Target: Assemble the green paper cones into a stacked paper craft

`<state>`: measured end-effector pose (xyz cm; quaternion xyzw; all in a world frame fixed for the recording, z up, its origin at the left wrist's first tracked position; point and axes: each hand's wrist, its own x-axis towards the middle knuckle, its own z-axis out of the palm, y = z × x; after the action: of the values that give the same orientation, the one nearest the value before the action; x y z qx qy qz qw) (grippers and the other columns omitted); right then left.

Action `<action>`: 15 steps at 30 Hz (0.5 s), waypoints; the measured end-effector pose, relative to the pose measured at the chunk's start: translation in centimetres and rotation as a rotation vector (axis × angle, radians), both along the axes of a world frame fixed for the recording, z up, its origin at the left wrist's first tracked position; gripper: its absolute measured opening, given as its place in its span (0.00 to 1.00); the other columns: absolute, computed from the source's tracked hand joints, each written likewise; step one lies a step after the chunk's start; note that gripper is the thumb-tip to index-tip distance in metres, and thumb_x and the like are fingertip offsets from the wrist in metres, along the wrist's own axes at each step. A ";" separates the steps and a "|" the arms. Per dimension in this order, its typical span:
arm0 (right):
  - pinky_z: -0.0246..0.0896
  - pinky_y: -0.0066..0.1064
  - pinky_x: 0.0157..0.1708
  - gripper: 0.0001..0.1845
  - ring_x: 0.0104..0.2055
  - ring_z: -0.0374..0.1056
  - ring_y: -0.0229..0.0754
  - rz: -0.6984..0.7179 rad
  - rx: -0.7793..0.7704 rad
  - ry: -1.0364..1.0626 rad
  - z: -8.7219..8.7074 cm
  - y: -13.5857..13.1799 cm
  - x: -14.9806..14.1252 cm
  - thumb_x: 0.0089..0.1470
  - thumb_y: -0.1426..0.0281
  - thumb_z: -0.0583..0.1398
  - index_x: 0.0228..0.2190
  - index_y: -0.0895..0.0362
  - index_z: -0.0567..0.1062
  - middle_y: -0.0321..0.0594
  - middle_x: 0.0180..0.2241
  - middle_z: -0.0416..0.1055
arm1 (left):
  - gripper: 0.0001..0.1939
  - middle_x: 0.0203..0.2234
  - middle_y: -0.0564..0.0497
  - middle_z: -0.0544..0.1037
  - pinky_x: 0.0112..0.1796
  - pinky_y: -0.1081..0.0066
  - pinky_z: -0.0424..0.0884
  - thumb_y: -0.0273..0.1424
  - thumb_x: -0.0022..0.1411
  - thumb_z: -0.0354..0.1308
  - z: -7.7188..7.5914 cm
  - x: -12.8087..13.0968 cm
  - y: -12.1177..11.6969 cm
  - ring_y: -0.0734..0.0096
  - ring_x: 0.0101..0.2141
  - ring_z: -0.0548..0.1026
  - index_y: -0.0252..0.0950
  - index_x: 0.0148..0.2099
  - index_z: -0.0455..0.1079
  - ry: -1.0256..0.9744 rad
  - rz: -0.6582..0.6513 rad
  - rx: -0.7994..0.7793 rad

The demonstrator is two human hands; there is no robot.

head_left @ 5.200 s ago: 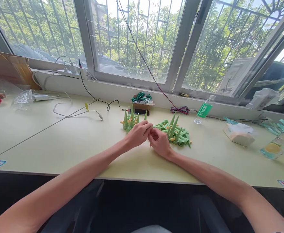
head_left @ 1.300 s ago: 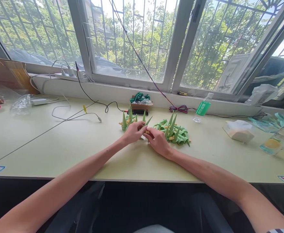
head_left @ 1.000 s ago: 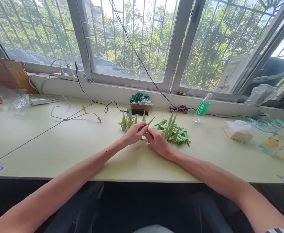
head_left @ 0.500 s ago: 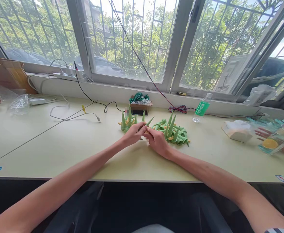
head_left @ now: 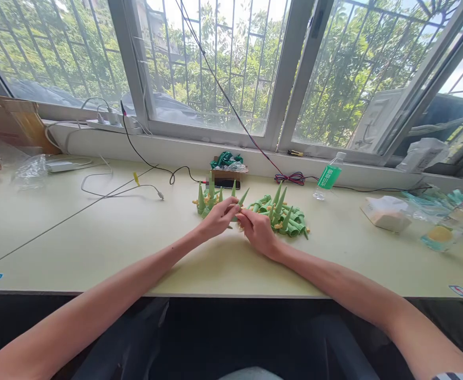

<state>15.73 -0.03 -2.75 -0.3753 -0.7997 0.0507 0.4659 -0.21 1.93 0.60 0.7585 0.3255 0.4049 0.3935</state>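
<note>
My left hand [head_left: 219,217] and my right hand [head_left: 258,229] meet fingertip to fingertip over the table. Between them they pinch a small green cone-shaped piece [head_left: 243,197], its pointed tip sticking up above the fingers. My fingers cover the lower part of it. Just behind my left hand stand several green spiky pieces [head_left: 201,199] with small yellow bits at their bases. Beside my right hand lies a pile of green cones and tubes [head_left: 292,226], some upright, some on their sides, with yellow bits among them.
Behind the pieces are a phone [head_left: 229,184] and a small box [head_left: 231,170] holding dark green wrapping. A water bottle [head_left: 328,177] stands back right, near a tissue pack [head_left: 386,212] and clear plastic bags [head_left: 439,232]. A white cable [head_left: 108,194] runs across the left side.
My hands stay nearly in place; the held cone's tip tilts slightly more upright. At the far right, another person's hand has moved off the plastic bags and out of sight.
</note>
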 end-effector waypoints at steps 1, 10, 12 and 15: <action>0.56 0.27 0.29 0.18 0.24 0.63 0.37 -0.004 -0.002 0.004 -0.1 0.0 0.0 0.66 0.63 0.48 0.29 0.56 0.70 0.38 0.24 0.70 | 0.16 0.25 0.55 0.71 0.23 0.77 0.63 0.45 0.64 0.50 0.0 0.0 0.0 0.75 0.25 0.70 0.37 0.41 0.61 -0.016 -0.015 -0.021; 0.58 0.27 0.28 0.20 0.22 0.66 0.37 -0.042 -0.058 0.063 -0.1 0.1 0.0 0.67 0.62 0.47 0.29 0.56 0.71 0.38 0.21 0.71 | 0.14 0.26 0.55 0.73 0.27 0.75 0.65 0.43 0.66 0.50 -0.7 -0.3 0.4 0.75 0.26 0.70 0.38 0.45 0.59 0.037 0.018 0.127; 0.57 0.28 0.26 0.21 0.21 0.65 0.38 -0.055 -0.064 0.079 -0.1 0.1 -0.1 0.67 0.62 0.47 0.28 0.56 0.71 0.38 0.20 0.71 | 0.13 0.27 0.54 0.74 0.29 0.74 0.67 0.42 0.66 0.49 -0.7 -0.3 0.2 0.74 0.27 0.71 0.38 0.44 0.60 0.038 0.003 0.152; 0.55 0.28 0.25 0.21 0.20 0.64 0.38 -0.084 -0.056 0.101 -0.2 0.2 -0.1 0.67 0.62 0.46 0.26 0.56 0.70 0.38 0.18 0.70 | 0.13 0.29 0.53 0.75 0.30 0.74 0.69 0.43 0.66 0.50 -0.5 -0.1 -0.1 0.74 0.28 0.72 0.38 0.44 0.60 0.039 -0.006 0.158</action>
<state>15.60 0.14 -2.90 -0.4184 -0.7569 0.0725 0.4967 -0.36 1.84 0.13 0.7959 0.2981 0.4132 0.3272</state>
